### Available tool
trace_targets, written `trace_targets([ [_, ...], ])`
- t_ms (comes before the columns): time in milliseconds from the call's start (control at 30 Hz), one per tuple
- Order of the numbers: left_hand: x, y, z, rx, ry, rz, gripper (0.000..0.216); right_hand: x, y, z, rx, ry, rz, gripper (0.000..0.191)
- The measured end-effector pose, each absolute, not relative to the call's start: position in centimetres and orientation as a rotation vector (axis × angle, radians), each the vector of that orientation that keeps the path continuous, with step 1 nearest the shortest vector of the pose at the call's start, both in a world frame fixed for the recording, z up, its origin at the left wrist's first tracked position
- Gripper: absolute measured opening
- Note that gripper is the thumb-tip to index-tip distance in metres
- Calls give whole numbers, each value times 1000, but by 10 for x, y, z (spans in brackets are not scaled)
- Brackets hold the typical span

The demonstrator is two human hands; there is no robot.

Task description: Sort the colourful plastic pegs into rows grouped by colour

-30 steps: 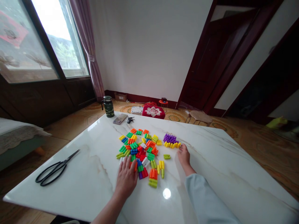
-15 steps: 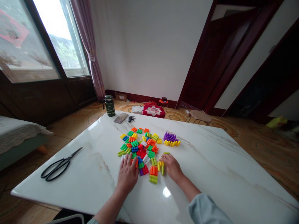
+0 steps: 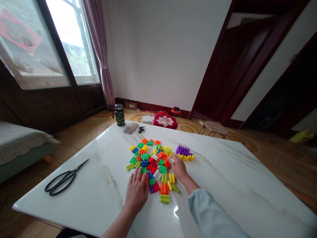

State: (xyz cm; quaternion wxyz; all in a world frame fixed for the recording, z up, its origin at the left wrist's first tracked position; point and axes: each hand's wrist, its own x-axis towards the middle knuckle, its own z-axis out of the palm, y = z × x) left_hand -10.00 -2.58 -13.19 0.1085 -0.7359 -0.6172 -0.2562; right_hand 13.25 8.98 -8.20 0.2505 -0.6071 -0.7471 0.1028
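My left hand (image 3: pixel 137 190) lies with fingers spread over the near left edge of a pile of colourful plastic building blocks (image 3: pixel 153 167). White and orange blocks show partly under its fingertips. My right hand (image 3: pixel 180 168) is at the pile's right side, fingers reaching forward and slightly bent beside orange and yellow blocks; I see nothing held in it. Between the hands, a joined strip of orange and lime blocks (image 3: pixel 164 189) lies on the table, with loose yellow blocks (image 3: pixel 171 178) and a lime block (image 3: pixel 175 188) next to it.
A purple block cluster with a yellow row (image 3: pixel 184 152) sits right of the pile. Black scissors (image 3: pixel 66 177) lie at left on the white marble-patterned table (image 3: pixel 99 185). A dark green bottle (image 3: pixel 120 115), a blurred-out item (image 3: pixel 130 128) and keys (image 3: pixel 141 129) stand at the far edge.
My right hand has moved forward, away from the loose yellow blocks, to the pile's right edge. The lime block now lies nearer to me. My left hand stays in place; the view has shifted slightly.
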Motion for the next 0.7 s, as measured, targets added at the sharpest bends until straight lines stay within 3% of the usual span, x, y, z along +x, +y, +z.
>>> trace_targets([
  [200, -100, -25, -135, -2155, -1798, -734, 43, 115, 125, -82, -2008, -2027, 218, 48],
  [700, -102, -24, -139, -2162, -1799, -757, 46, 106, 105, -68, -1958, -2266, 101, 26],
])
